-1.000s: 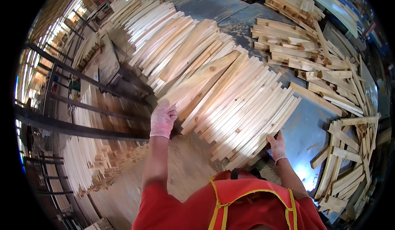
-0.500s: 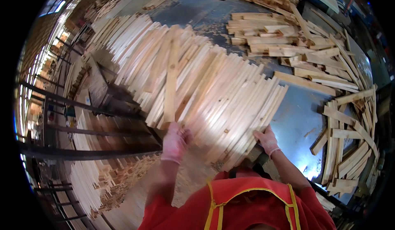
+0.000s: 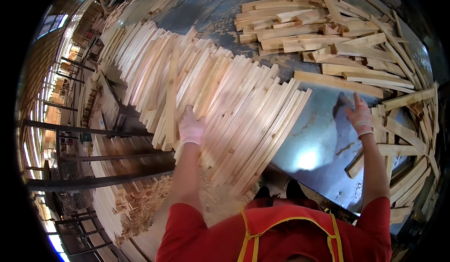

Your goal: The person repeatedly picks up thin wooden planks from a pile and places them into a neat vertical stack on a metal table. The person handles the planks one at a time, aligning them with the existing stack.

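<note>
A wide row of pale wooden strips (image 3: 243,114) lies side by side across the metal table. My left hand (image 3: 191,128), in a whitish-pink glove, rests over the near part of this row, its thumb apart from the fingers. Just left of it, one loose strip (image 3: 172,88) lies over the others. My right hand (image 3: 360,118), gloved too, hovers over the bare metal right of the row, fingers stretched out with nothing held. A single wooden board (image 3: 338,84) lies just beyond its fingertips.
Loose boards (image 3: 309,44) are heaped at the far right, and more boards (image 3: 408,187) lie crosswise at the right edge. On the left, dark metal bars (image 3: 101,183) stand beside stacked strips (image 3: 105,206) below table height. The metal tabletop (image 3: 311,131) shows at right.
My right hand has left the strips' right edge and moved right and farther away. My left hand has moved from the strips' near ends up onto the row.
</note>
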Motion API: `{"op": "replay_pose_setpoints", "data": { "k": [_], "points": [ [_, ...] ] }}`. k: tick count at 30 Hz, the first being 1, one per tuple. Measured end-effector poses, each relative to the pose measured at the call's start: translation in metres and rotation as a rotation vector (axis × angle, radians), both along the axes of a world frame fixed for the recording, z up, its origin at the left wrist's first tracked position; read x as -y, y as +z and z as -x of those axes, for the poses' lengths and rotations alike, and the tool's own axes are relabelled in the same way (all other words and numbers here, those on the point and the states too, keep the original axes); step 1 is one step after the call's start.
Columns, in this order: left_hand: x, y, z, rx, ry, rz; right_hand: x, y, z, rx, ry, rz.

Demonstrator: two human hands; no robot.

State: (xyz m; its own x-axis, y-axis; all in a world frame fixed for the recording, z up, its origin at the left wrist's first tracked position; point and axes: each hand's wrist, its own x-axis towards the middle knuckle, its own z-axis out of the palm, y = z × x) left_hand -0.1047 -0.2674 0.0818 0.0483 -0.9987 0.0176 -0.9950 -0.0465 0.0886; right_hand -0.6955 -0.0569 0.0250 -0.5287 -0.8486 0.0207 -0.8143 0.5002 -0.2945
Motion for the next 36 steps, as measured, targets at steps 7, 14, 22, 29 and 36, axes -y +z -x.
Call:
{"op": "replay_pose_setpoints", "data": {
  "k": [7, 14, 22, 29, 36],
  "points": [
    [0.016, -0.006, -0.047, 0.483, -0.122, 0.215, -0.009, 0.070, 0.056, -0.069, 0.227, -0.462],
    [-0.012, -0.048, -0.032, 0.023, -0.187, 0.275, -0.038, 0.037, 0.066, -0.125, 0.147, -0.393],
    [-0.231, -0.025, 0.015, -0.202, -0.676, -0.100, 0.006, 0.087, -0.041, 0.062, 0.156, -0.513],
    [-0.243, -0.065, -0.112, -0.337, -0.178, 0.182, 0.015, -0.035, -0.082, 0.696, -0.390, 0.015],
    [-0.229, -0.066, -0.079, -1.568, 0.868, -0.346, 0.027, -0.031, -0.234, 1.403, -0.555, 0.458]
  ]
}}
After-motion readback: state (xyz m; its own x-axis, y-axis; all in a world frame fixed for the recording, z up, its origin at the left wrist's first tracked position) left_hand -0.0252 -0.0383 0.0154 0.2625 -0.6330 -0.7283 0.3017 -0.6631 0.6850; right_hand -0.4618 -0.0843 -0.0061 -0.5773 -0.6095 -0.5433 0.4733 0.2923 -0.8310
